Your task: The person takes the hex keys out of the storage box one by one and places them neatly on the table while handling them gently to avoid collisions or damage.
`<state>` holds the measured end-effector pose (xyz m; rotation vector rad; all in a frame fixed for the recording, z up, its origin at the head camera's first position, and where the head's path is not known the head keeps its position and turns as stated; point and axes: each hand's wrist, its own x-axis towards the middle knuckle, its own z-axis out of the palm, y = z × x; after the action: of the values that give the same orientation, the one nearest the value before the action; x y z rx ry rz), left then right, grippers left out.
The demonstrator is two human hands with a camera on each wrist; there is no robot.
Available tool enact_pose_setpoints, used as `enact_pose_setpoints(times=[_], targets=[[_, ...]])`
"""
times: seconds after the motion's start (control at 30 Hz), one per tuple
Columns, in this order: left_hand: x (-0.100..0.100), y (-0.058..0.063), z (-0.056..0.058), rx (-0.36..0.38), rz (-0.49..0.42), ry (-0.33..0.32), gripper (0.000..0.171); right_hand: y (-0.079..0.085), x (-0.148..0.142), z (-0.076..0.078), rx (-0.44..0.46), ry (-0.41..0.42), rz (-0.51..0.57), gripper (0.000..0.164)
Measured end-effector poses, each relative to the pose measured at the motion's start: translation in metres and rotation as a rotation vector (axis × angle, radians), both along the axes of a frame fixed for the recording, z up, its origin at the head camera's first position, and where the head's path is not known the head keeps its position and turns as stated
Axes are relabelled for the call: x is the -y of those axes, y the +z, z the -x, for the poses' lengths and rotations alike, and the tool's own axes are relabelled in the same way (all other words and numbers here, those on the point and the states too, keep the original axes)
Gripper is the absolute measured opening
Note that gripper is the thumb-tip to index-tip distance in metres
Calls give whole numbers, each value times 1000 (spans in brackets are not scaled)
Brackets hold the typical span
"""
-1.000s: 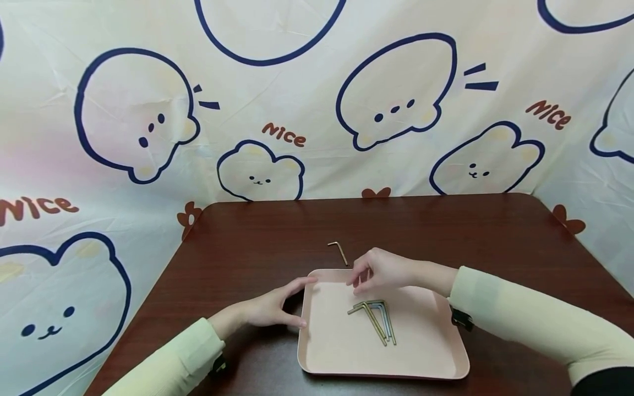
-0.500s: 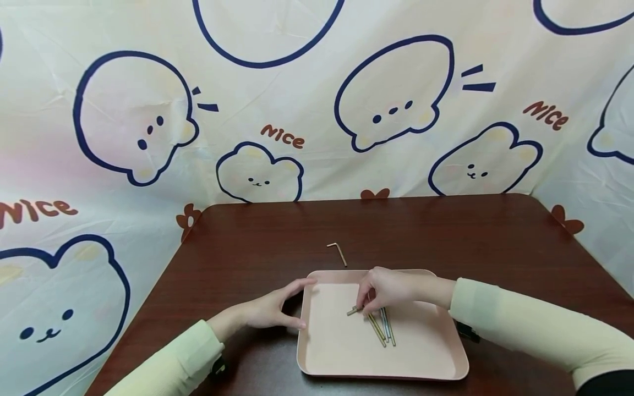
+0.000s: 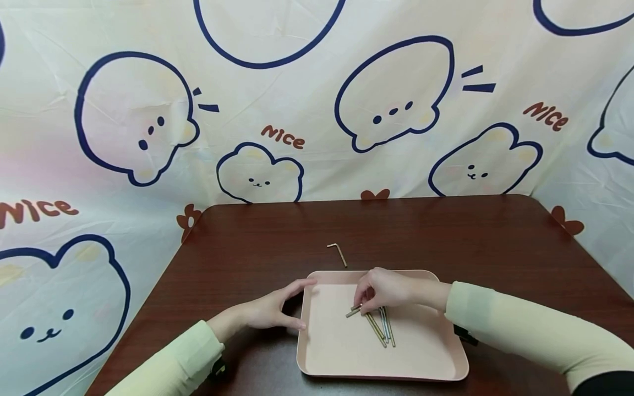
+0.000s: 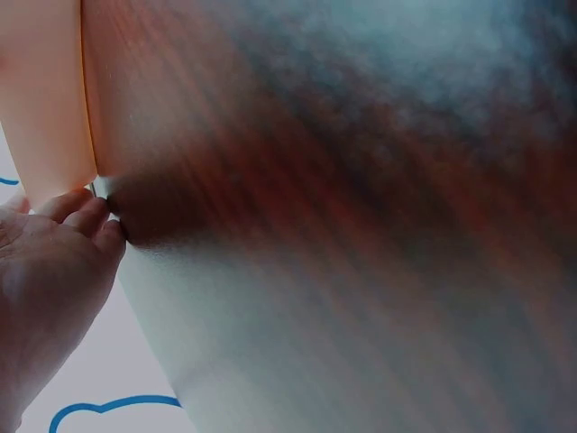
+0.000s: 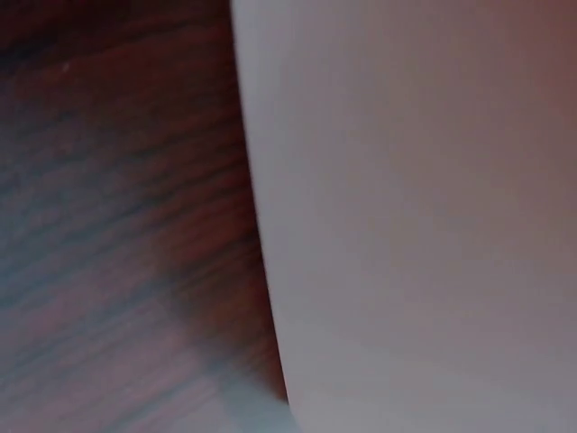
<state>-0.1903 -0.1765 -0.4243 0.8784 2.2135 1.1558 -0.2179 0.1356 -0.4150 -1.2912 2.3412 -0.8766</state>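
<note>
Several L-shaped hex keys [image 3: 378,330], gold and silver, lie in a bunch on the pale pink tray [image 3: 421,357]. My right hand [image 3: 383,289] is over their bent ends, its curled thumb and fingers pinching a hex key there; the fingers hide the bends. Short ends stick out to the left of the fingertips. At the tray's left rim, my left hand [image 3: 269,308] rests with thumb and fingers spread and touching the edge. The left wrist view shows this hand [image 4: 54,262] at the tray's side [image 4: 45,99]. The right wrist view shows no hand.
One more hex key [image 3: 339,254] lies on the dark wood table [image 3: 257,236] just beyond the tray's far rim. A cloth wall [image 3: 317,99] with cartoon bears stands behind the table and at its sides.
My right hand has come from the tray's far rim down to the hex keys and closed its fingers at their bends. Their short ends have shifted slightly. My left hand has stayed put.
</note>
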Motion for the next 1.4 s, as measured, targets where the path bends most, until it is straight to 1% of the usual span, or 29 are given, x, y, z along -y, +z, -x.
enact_pose_setpoints(times=[0.2,0.5,0.77,1.0,1.2,1.4], targets=[[0,0,0,1,2,-3,84,-4,3,0,-8,-35,1,11],[0,1,0,12,-5,-1,84,-6,5,-2,-65,-24,-2,9],[0,0,-1,16,-8,-1,84,-9,6,-4,-47,-9,-22,7],[1,0,0,19,-6,2,84,-12,7,-2,-57,-18,-23,5],[1,-2,0,1,-7,-1,84,-11,8,-2,-84,28,-8,5],[0,1,0,3,-7,-5,85,-10,6,0,-96,90,38,9]])
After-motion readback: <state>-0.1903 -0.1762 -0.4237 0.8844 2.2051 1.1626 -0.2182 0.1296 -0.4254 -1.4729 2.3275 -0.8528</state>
